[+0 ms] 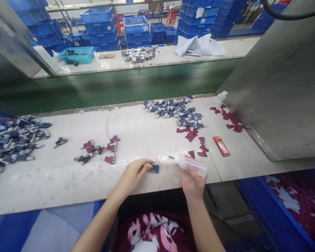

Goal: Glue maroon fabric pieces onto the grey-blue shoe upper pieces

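My left hand (135, 174) pinches a small dark blue fabric piece (155, 168) against the white worktable (136, 133) near its front edge. My right hand (193, 182) is wrapped round a clear plastic squeeze bottle (191, 163), whose thin nozzle (169, 157) points left toward the piece. Just beyond the bottle lie a few maroon fabric pieces (196, 140). A heap of blue and grey pieces (177, 111) sits farther back on the right.
A large pile of blue and grey pieces (14, 141) lies at the left, and several joined maroon and grey pieces (101, 149) in the middle. A red lighter-like object (221, 146) lies right. A grey metal housing (280, 91) stands at the right. A green conveyor belt (115, 85) runs behind.
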